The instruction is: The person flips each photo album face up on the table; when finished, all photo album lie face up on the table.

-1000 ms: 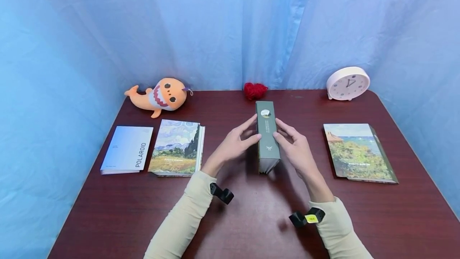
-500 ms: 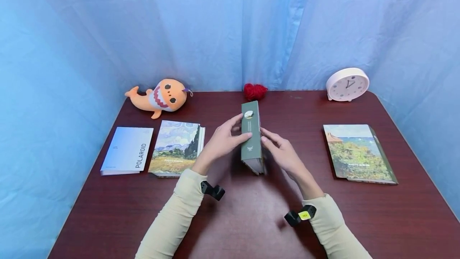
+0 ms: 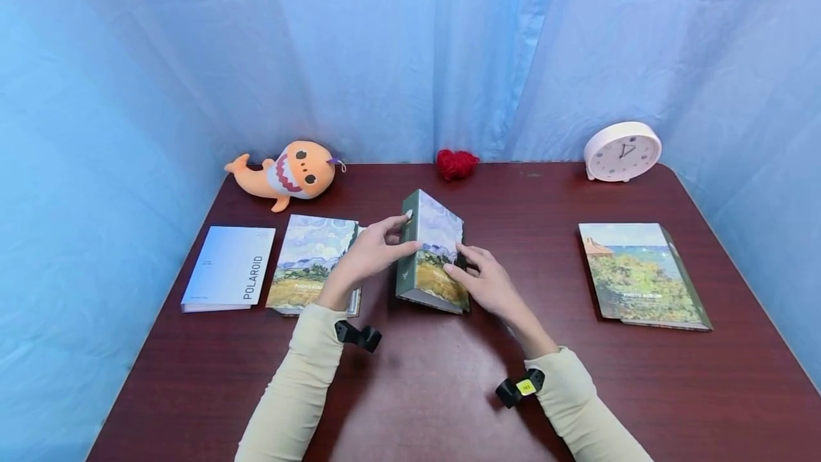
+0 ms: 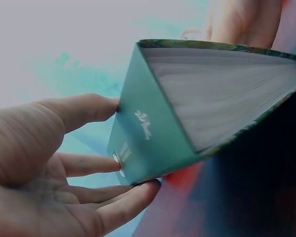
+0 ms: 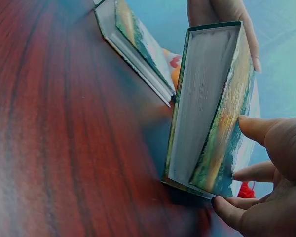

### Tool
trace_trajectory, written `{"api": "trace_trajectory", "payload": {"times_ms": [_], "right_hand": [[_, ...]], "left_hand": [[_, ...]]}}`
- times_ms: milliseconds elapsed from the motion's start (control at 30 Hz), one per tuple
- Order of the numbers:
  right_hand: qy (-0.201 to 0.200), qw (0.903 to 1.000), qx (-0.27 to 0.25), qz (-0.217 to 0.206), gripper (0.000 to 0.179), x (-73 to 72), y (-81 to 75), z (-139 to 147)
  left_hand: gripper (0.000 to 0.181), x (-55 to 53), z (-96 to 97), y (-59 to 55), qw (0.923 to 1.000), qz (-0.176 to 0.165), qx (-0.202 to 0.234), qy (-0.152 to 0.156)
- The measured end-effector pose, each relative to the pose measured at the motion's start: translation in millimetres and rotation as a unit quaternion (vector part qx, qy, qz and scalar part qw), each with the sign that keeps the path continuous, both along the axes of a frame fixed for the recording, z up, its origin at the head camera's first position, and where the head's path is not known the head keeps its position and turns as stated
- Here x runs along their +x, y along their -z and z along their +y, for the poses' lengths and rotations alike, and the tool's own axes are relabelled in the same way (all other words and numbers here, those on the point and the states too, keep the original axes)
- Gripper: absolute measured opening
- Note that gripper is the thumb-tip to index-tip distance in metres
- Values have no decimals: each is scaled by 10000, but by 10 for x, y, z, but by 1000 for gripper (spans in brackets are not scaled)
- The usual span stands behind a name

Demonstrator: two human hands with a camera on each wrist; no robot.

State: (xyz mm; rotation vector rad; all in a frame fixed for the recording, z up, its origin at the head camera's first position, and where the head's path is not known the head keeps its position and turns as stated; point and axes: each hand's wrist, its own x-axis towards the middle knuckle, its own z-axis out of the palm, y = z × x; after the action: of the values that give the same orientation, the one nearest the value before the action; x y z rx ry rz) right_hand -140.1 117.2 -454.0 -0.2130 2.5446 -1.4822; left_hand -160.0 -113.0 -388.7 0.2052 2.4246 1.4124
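Observation:
Both my hands hold a thick photo album [image 3: 439, 255] above the middle of the table, tilted, its green spine to the left and its painted cover turned up to the right. At the spine side is my left hand [image 3: 368, 255]; in the left wrist view its thumb [image 4: 89, 111] presses one spine edge while fingertips touch the spine and its opposite edge. My right hand [image 3: 490, 282] grips the free edge, thumb on the painted cover in the right wrist view. White page edges show between the covers. A second, similar album [image 3: 314, 252] lies just left, partly behind my left hand.
A blue-white Polaroid album [image 3: 227, 266] lies at far left, another painted album [image 3: 641, 273] at right. Along the back of the brown table [image 3: 442, 391] sit an orange plush shark [image 3: 301, 170], red yarn [image 3: 456, 163] and a white clock [image 3: 622, 152]. Blue curtains [image 3: 359, 55] surround it.
The held album has moved left and rotated from spine up to painted cover up, spine now leftward. Both hands have moved left with it, still holding it.

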Motion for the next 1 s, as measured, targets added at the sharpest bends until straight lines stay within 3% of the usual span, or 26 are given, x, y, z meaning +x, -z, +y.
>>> {"api": "trace_trajectory", "payload": {"times_ms": [300,533,1000], "right_hand": [[9,9982,605,15,73,32,27,-42],[-21,9928,1137,382,74,71,51,-72],[-106,9871,1467,631,75,102,92,-82]], "left_hand": [[66,34,-110,139,9992,-383,-97,0],[61,68,-133,220,9973,-711,70,-196],[56,95,-139,332,9975,-506,-262,-410]]}}
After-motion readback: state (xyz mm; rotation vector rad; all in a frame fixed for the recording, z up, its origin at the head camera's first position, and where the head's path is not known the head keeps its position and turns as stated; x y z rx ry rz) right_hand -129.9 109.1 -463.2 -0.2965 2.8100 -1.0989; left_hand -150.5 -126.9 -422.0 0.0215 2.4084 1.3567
